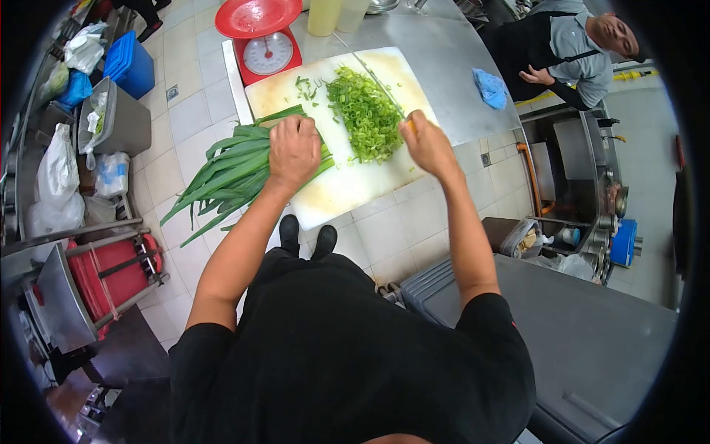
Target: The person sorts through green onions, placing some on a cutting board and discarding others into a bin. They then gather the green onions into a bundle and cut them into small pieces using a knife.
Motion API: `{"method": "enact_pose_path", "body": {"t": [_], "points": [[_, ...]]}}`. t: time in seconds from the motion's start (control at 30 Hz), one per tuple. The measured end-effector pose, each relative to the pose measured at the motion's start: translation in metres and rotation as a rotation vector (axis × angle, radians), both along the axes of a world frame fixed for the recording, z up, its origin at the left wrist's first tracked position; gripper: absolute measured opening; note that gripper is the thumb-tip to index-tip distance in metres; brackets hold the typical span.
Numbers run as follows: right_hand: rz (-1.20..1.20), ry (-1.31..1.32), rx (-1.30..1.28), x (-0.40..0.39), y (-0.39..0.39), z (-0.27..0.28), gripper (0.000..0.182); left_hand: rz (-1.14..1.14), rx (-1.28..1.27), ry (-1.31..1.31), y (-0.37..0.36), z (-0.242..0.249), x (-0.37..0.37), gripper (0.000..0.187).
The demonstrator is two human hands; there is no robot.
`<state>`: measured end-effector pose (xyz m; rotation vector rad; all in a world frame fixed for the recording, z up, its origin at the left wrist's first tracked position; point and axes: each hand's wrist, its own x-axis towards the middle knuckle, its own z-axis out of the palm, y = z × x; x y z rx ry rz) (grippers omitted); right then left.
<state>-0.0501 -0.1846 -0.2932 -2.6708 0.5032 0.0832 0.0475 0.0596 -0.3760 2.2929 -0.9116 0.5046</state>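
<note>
My left hand point(296, 150) is closed round a bunch of green onions point(235, 169), whose long leaves hang past the board's left edge. In my right hand point(430, 145) is the handle of a knife point(379, 81), its blade pointing away from me along the right side of a pile of chopped green onion point(362, 115). The pile lies on a white cutting board point(325, 203) with worn, yellowed edges. A few loose green bits are scattered near the board's far left.
Behind the board stands a red kitchen scale point(268, 53) beside light-coloured containers point(325, 16). A blue cloth or bag point(489, 89) lies on the steel table point(444, 44). Across it stands another person point(551, 52). A grey bin point(122, 118) is at the left, a grey lid point(577, 311) at the right.
</note>
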Motion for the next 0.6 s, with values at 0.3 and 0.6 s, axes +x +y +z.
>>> {"method": "enact_pose_path", "body": {"t": [0.3,0.6], "points": [[0.075,-0.219,-0.166,0.018,-0.046,-0.074,0.029,-0.015,-0.017,-0.029,0.002,-0.004,0.003,0.017],[0.469,-0.632,-0.070,-0.026,0.027,-0.052,0.031,-0.007,-0.057,-0.013,0.001,-0.004,0.001,0.017]]}}
